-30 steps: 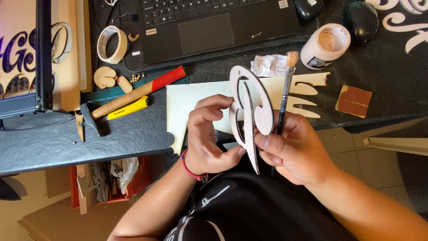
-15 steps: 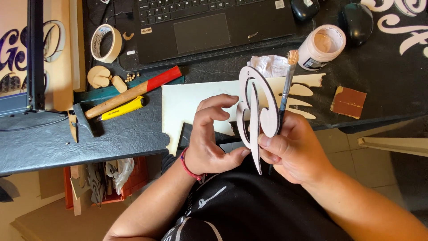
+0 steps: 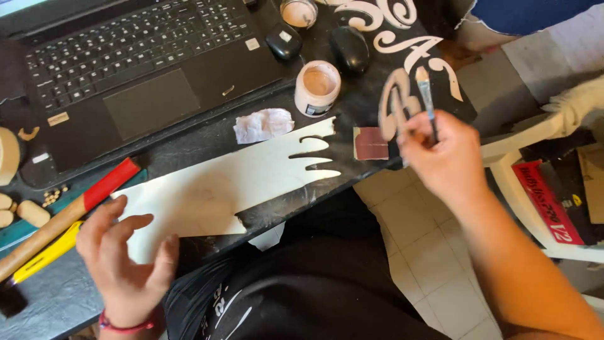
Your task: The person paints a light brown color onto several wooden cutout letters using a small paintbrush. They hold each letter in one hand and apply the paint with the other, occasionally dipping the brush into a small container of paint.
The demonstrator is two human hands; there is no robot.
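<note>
Cutout letter point(image 3: 396, 104) and paintbrush point(image 3: 426, 101) got swung out past the worktop's right edge, clamped in the right hand point(image 3: 440, 160) (left hand point(image 3: 129, 258) spread, empty); best held steady by the edges.

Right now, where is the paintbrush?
In the head view, upper right: the right hand holds the paintbrush upright, beside a cut-out letter it also grips, near the open paint jar.

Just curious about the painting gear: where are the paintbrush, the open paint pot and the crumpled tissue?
paintbrush point(image 3: 423, 79), head view, on its bristle tip.
open paint pot point(image 3: 318, 80), head view, on the paint inside.
crumpled tissue point(image 3: 263, 124), head view, on its middle.
</note>
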